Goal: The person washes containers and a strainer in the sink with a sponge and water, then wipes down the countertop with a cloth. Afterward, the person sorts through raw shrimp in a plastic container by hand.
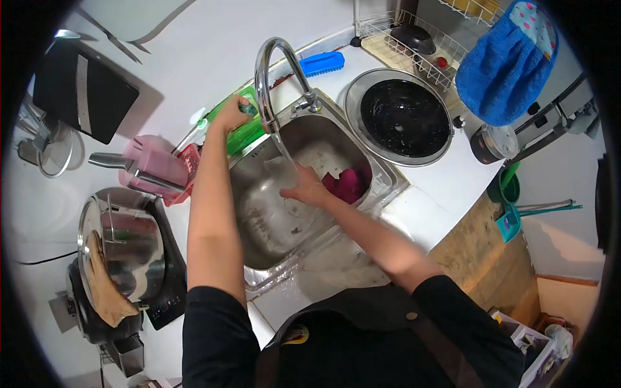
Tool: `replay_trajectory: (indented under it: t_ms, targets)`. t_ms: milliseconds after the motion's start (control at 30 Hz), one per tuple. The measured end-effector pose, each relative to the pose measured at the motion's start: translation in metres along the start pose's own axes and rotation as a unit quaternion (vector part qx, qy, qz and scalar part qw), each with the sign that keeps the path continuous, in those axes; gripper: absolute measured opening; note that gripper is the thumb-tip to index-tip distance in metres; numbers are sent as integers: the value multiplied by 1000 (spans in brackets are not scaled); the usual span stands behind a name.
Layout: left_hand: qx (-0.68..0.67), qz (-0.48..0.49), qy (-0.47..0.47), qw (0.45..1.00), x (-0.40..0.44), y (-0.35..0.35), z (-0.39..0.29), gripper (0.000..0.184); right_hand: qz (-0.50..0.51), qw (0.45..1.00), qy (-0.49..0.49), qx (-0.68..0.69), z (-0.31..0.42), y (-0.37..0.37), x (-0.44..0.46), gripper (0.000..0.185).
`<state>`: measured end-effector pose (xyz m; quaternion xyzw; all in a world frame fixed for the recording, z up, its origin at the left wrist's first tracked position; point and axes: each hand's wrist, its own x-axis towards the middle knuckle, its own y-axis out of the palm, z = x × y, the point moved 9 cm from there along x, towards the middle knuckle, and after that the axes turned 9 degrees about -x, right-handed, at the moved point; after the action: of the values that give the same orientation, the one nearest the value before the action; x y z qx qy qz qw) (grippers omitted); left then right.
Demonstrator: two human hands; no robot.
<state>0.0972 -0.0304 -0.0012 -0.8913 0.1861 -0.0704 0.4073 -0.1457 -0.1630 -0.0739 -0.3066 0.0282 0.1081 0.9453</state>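
Water runs from the curved chrome faucet (264,97) into the steel sink (259,226). Under the stream is my right hand (306,186), its fingers spread and nothing held in it. Just right of that hand, a dark magenta cloth (347,186) lies in the sink. My left hand (234,115) reaches behind the sink's back left corner to a green tray (244,134). Its fingers are curled around something small and dark green that I cannot make out clearly.
A metal basin with a black bowl (404,116) stands right of the sink, near a blue brush (322,63). Left are a pink knife holder (157,163) and a steel pot (132,252). A blue hand towel (504,71) hangs at the upper right.
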Motion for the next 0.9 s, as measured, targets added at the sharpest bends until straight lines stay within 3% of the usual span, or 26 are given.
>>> replay_trajectory:
  t_ms: [67,200,267,333,367,467,600,700,800,867,900]
  targets:
    - [108,-59,-12,992,-36,-22,-58,44,50,984,56,-163,28,-21,-12,95]
    - [31,-184,-31,982,-78,-55,-98,46,-118,924,-42,-362,78,-72,2,93]
    - [30,-162,-7,986,-79,-53,-96,46,-143,898,-74,-410,91,-92,5,97]
    - [71,-148,48,985,-70,-45,-87,47,-102,888,-68,-443,78,-87,16,98]
    - [92,-109,27,989,-64,-37,-77,50,-83,882,-65,-460,70,-83,21,98]
    - [86,-86,-45,991,-54,-26,-53,52,-52,885,-43,-461,43,-73,26,102]
    - [87,-119,-67,987,-61,-27,-72,45,-9,907,-33,-420,25,-61,32,106]
    - [-13,-225,-59,972,-76,-40,-89,35,2,942,-28,-334,25,-66,40,106]
    - [-128,-404,114,898,-117,-61,-124,27,-23,979,-65,-192,10,-54,55,101]
    - [-233,-396,113,881,-145,-41,-124,22,-63,982,-113,-139,-8,-38,65,95]
    - [-239,-381,108,887,-154,-20,-117,21,-60,984,-74,-152,-21,-30,64,89]
